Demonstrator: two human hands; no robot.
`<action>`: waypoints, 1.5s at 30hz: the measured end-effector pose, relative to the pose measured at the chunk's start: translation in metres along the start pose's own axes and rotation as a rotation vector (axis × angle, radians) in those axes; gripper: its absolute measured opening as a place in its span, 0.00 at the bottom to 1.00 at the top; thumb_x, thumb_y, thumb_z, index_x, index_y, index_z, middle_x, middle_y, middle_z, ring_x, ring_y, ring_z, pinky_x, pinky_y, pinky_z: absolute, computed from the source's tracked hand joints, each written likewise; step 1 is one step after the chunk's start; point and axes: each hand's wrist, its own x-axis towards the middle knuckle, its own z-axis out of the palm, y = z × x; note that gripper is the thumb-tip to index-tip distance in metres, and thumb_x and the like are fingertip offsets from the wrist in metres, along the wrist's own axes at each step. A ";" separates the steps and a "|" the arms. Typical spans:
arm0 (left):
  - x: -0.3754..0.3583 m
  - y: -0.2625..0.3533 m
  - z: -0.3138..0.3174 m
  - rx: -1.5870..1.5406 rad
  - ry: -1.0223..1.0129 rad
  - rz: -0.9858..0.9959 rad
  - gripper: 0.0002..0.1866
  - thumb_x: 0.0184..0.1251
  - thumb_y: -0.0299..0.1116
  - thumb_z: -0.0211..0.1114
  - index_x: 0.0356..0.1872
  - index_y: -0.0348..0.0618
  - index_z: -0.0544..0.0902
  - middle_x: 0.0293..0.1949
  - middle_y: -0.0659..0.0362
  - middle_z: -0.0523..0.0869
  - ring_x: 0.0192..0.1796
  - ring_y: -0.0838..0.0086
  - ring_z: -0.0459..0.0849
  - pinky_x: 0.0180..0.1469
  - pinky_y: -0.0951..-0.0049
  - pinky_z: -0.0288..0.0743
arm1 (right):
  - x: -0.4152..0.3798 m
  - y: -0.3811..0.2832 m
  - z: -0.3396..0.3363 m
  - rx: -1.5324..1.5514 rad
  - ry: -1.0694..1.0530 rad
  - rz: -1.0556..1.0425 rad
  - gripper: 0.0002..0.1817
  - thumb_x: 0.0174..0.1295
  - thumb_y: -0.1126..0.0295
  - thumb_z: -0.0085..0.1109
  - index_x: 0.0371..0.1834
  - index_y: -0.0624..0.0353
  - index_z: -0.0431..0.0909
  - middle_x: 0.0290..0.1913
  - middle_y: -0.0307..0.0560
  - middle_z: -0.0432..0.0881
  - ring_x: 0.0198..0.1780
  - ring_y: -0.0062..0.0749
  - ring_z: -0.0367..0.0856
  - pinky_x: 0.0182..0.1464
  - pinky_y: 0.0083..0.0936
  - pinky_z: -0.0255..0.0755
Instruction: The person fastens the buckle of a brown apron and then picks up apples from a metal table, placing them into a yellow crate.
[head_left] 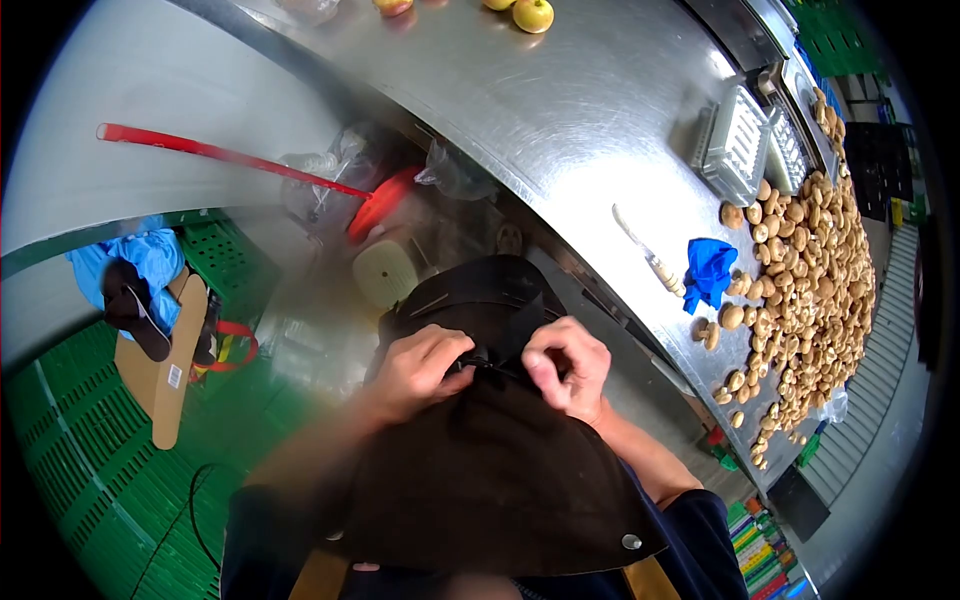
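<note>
Dark brown cloth (pixel 480 480), which looks like a bag or an apron, lies across the front of the body, with a metal stud at its lower right. My left hand (pixel 425 368) pinches a small black fastening or strap at the middle of its upper part. On the other side of that fastening, my right hand (pixel 570 368) has curled fingers at the black strap end. The fastening (pixel 485 362) runs between the two hands; its exact form is too small to tell.
A steel table (pixel 590 130) holds many brown mushrooms (pixel 815 290), a knife (pixel 650 250), a blue cloth (pixel 709 272), clear plastic trays (pixel 738 145) and apples (pixel 533 14). On the left are a red-handled tool (pixel 230 155), green crates (pixel 75 440) and cardboard (pixel 165 370).
</note>
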 end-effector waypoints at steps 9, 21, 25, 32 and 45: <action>-0.002 -0.005 0.000 -0.025 0.005 0.017 0.21 0.45 0.20 0.72 0.45 0.34 0.79 0.40 0.50 0.84 0.36 0.60 0.84 0.38 0.66 0.80 | 0.025 0.000 0.006 -0.236 -0.308 0.058 0.13 0.66 0.61 0.58 0.39 0.61 0.79 0.35 0.50 0.82 0.39 0.46 0.81 0.46 0.36 0.72; 0.002 -0.005 0.000 -0.239 -0.081 -0.178 0.21 0.49 0.30 0.74 0.47 0.38 0.80 0.37 0.52 0.83 0.38 0.59 0.84 0.40 0.65 0.78 | 0.002 0.002 0.010 -0.153 -0.332 0.304 0.12 0.69 0.60 0.57 0.36 0.58 0.79 0.19 0.52 0.76 0.20 0.44 0.77 0.26 0.32 0.72; 0.018 -0.003 -0.002 -0.311 -0.229 -0.256 0.22 0.55 0.39 0.74 0.48 0.38 0.81 0.38 0.54 0.83 0.41 0.62 0.83 0.43 0.67 0.76 | 0.000 0.004 0.016 -0.139 -0.221 0.301 0.10 0.72 0.62 0.54 0.38 0.58 0.76 0.23 0.52 0.78 0.23 0.45 0.79 0.29 0.32 0.73; 0.032 -0.008 0.002 -0.394 -0.356 -0.324 0.20 0.58 0.47 0.72 0.44 0.44 0.85 0.34 0.57 0.83 0.35 0.64 0.82 0.38 0.69 0.74 | 0.004 0.013 0.020 0.001 -0.043 0.315 0.09 0.74 0.66 0.48 0.41 0.61 0.72 0.27 0.45 0.77 0.27 0.31 0.77 0.35 0.25 0.72; 0.036 -0.008 0.002 -0.351 -0.338 -0.264 0.16 0.49 0.35 0.78 0.39 0.42 0.85 0.32 0.60 0.82 0.32 0.70 0.81 0.34 0.72 0.73 | 0.024 -0.002 -0.010 0.005 -0.266 0.423 0.11 0.69 0.75 0.50 0.53 0.63 0.73 0.31 0.40 0.79 0.23 0.16 0.69 0.30 0.19 0.66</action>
